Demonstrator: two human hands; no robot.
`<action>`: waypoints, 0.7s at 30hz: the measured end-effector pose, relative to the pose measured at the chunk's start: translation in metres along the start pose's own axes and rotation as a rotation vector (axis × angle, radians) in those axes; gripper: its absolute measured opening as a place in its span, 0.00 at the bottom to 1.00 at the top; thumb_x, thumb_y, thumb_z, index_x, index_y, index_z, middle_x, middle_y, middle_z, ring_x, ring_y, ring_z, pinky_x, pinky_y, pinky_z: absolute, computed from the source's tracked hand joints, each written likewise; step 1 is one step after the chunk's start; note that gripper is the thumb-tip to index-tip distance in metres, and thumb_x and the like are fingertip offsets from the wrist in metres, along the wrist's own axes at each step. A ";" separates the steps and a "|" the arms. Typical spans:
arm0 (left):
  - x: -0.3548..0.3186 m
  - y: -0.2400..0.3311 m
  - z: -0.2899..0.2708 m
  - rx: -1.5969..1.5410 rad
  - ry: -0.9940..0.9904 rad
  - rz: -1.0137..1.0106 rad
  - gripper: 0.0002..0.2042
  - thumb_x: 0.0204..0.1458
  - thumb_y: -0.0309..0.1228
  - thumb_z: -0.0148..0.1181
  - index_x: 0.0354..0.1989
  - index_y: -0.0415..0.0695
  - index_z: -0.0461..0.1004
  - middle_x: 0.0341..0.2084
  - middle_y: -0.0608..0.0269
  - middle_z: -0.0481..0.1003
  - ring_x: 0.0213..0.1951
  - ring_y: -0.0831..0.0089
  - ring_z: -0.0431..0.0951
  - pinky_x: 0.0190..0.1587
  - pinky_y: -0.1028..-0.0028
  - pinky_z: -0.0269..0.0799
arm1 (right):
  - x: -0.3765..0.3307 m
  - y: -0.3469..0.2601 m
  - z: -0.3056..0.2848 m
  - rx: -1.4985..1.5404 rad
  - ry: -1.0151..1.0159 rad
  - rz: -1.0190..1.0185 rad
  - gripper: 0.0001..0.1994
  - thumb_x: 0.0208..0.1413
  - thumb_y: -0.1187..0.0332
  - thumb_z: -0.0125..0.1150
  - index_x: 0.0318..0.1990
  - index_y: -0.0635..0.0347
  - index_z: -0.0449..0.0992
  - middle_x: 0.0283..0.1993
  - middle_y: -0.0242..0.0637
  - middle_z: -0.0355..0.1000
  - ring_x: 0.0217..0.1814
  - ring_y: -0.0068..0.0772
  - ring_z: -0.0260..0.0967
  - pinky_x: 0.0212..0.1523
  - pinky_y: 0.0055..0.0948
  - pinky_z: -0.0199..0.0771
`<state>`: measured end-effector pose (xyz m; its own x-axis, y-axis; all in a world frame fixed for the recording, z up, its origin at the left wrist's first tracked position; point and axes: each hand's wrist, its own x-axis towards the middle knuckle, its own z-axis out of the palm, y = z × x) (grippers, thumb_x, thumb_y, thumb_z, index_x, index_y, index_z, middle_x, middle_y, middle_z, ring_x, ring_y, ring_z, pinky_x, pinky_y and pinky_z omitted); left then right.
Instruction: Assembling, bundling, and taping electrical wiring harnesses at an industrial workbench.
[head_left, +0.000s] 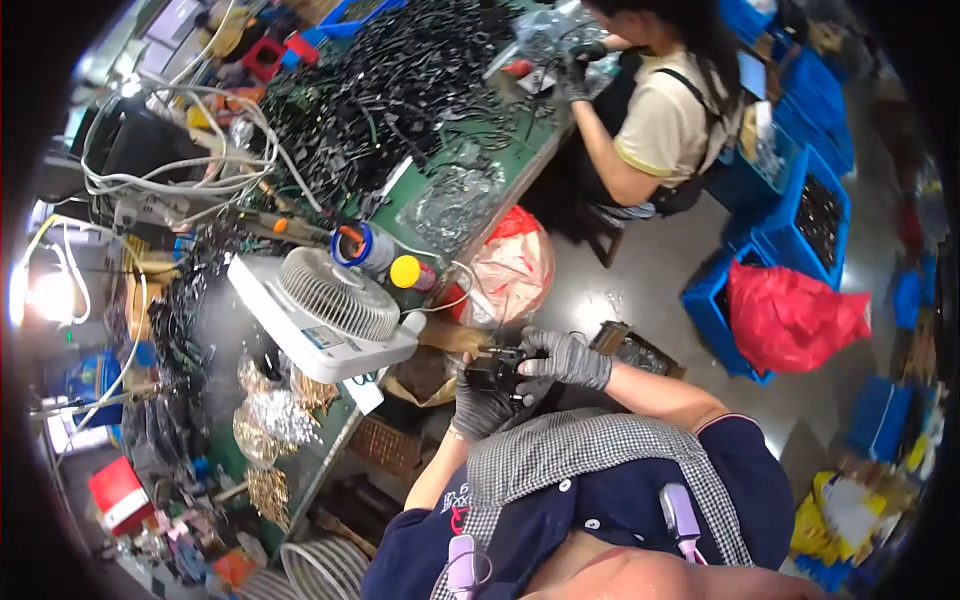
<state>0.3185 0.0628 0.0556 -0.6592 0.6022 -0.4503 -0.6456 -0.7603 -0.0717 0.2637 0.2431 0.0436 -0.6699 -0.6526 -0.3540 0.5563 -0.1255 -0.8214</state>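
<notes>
My left hand (480, 407), in a dark grey glove, is closed around a small black plastic part (493, 370). From the other side, my right hand (568, 360), in a lighter grey glove, grips the same part with bent fingers. Both hands are in front of my checked apron, just off the near edge of the green workbench (345, 435). The part's exact kind cannot be made out, and the fingers hide some of it. Nearest to the hands are a brown cardboard piece (450, 337) and an open bag (420, 378) below the bench edge.
A white fan (335, 295) lies on the bench beside a blue-rimmed tub (365, 248) and a yellow-lidded jar (410, 272). Black parts (370, 90) heap farther back; small metal pieces (285, 415) lie nearer. A co-worker (660, 120) sits at right, near blue crates (810, 220) and a red bag (795, 315).
</notes>
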 end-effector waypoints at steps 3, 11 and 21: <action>0.013 0.019 0.017 0.052 0.001 0.036 0.38 0.42 0.63 0.48 0.51 0.39 0.62 0.39 0.59 0.67 0.30 0.66 0.66 0.37 0.66 0.66 | 0.023 -0.018 -0.013 -0.077 -0.091 0.007 0.17 0.51 0.67 0.59 0.44 0.69 0.68 0.36 0.35 0.70 0.40 0.23 0.66 0.41 0.24 0.70; 0.046 0.074 0.036 -0.029 -0.139 0.180 0.37 0.42 0.64 0.48 0.52 0.44 0.63 0.40 0.53 0.68 0.29 0.68 0.66 0.34 0.68 0.65 | 0.117 -0.092 -0.053 -0.514 0.034 -0.091 0.18 0.54 0.62 0.56 0.45 0.69 0.69 0.37 0.34 0.71 0.41 0.23 0.67 0.43 0.23 0.69; 0.090 0.111 0.056 -0.186 0.004 0.551 0.34 0.43 0.61 0.49 0.53 0.50 0.63 0.37 0.54 0.68 0.28 0.69 0.66 0.30 0.69 0.65 | 0.406 -0.136 -0.185 -2.071 -0.360 -0.522 0.10 0.41 0.67 0.55 0.32 0.58 0.76 0.29 0.42 0.71 0.34 0.45 0.69 0.38 0.39 0.69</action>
<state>0.1658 0.0459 0.0566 -0.8772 0.1046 -0.4687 -0.1284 -0.9915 0.0189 -0.1751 0.1336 -0.0708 -0.3086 -0.9431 -0.1240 -0.9464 0.3174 -0.0593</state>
